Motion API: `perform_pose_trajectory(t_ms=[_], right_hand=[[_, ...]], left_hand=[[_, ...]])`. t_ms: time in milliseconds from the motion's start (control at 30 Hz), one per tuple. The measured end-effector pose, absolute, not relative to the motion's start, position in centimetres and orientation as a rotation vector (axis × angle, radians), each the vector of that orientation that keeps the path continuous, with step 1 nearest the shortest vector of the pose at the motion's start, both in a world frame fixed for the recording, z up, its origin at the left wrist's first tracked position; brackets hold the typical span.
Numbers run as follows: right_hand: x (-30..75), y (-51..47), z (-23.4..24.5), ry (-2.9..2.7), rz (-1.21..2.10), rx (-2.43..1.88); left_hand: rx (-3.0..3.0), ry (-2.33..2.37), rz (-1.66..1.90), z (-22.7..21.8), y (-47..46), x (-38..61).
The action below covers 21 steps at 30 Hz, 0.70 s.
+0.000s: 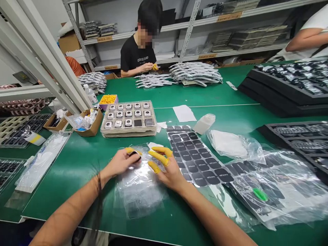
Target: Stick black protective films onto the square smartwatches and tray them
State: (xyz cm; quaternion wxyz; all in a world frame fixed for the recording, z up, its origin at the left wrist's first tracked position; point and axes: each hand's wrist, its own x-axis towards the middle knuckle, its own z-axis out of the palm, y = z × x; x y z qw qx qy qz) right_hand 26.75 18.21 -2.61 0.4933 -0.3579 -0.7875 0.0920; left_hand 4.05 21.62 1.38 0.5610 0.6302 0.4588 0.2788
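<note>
My left hand [121, 163], with yellow finger cots, is closed on a small black-faced watch case [135, 156], partly hidden by the fingers. Just to the right, my right hand [166, 167] has its fingers apart and holds nothing that I can see; yellow finger cots cover several fingertips. Beneath both hands lies a pile of clear plastic film [143, 194]. A stacked tray [104, 131] beyond my left hand carries rows of square watch cases, with two dark squares in its front row. Sheets of dark square stickers [189, 155] lie right of my right hand.
A white bottle [205, 123] lies near a bagged stack of white cloths [229, 143]. A cardboard box [93, 128] and a box of yellow finger cots [108, 99] stand left. Black foam trays [276, 95] rise at right. A co-worker [139, 51] sits opposite.
</note>
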Motion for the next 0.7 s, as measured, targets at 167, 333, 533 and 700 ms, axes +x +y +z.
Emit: perform_pose_trajectory(t_ms=[167,333,533,700], right_hand=[[25.4,18.1,-2.8,-2.132,0.251,-0.712],[24.5,17.1,-1.8,-1.949,0.442,-0.853],[26.1,17.0,-1.0,-1.989,0.716,-1.265],[27.2,20.5,-2.9,-1.966,0.129,-1.629]], left_hand=[[1.033,0.921,0.488,-0.8,19.0,3.4],[0.912,0.8,0.507,-0.6,19.1,2.8],[0.978,0.955,0.657,-0.7,19.1,3.1],[1.148,1.026,0.655,-1.3,19.3,3.2]])
